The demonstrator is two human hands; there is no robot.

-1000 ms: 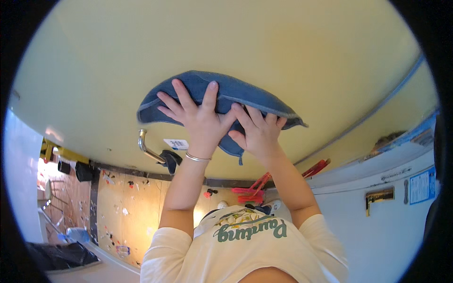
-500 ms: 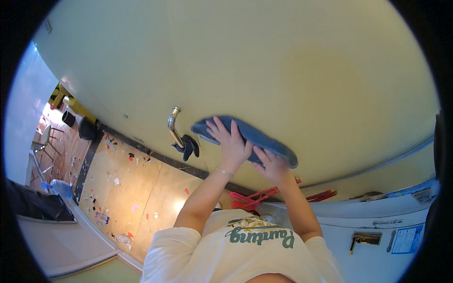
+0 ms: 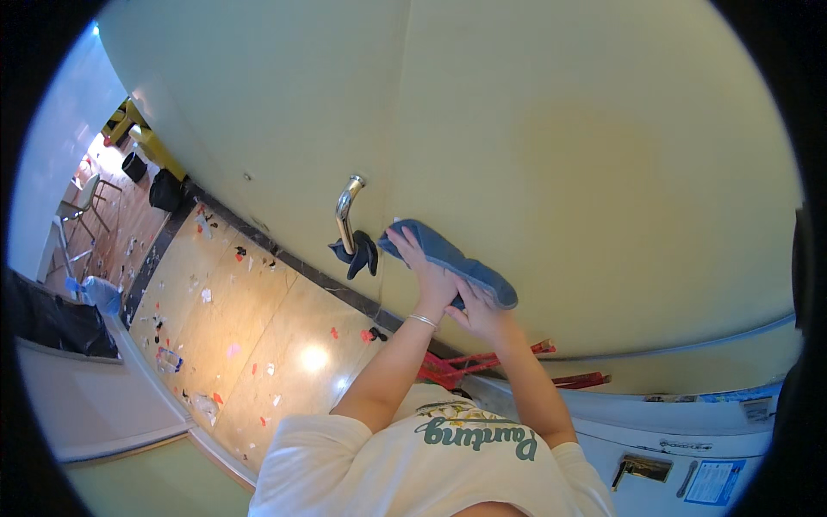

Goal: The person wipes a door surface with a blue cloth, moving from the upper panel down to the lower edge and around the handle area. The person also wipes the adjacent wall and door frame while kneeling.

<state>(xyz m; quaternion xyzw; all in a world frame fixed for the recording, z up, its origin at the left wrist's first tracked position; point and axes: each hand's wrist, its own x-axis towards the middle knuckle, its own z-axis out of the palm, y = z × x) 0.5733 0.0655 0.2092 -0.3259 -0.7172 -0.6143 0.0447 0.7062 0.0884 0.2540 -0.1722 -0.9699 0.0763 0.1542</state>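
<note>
Pale yellow door (image 3: 560, 155): folded blue cloth (image 3: 452, 258), long axis slanting away from the curved metal handle (image 3: 346, 211), pressed flat under open left hand (image 3: 428, 274) and right hand (image 3: 478, 317); left nearer handle.

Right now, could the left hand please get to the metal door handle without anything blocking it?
Probably yes. The left hand lies on the blue cloth just right of the metal door handle, with only bare door surface between them.

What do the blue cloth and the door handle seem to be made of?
The blue cloth looks like soft, matte woven fabric, perhaps microfibre: it folds limply under both hands. The door handle seems polished metal, since it shines with bright highlights; what it is plated with cannot be told.
</note>
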